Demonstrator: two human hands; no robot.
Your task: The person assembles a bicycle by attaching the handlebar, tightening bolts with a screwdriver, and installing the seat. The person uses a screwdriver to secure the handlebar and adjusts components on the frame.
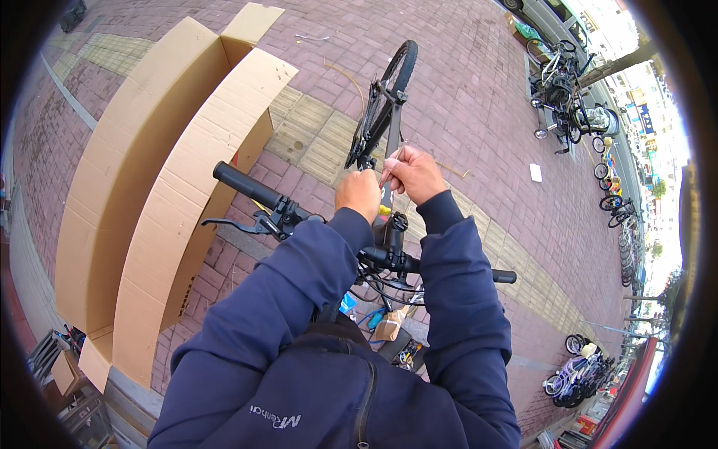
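Navy jacket (318,385) fabric carries pale lettering (275,417). Over the bicycle (394,236), the left grip (359,194) curls closed, contents hidden; the right grip (416,174) pinches a thin brownish piece (384,178)

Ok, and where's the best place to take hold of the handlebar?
Probably the black grip on the left end of the handlebar, from above: it's straight, round and uncovered, jutting outward, while the brake lever sits on your nearer side.

Left arm (288,277) and right arm (465,292) reach forward, bent inward. The left hand (357,196) curls closed; just right and farther, the right hand (416,175) pinches thumb to forefinger.
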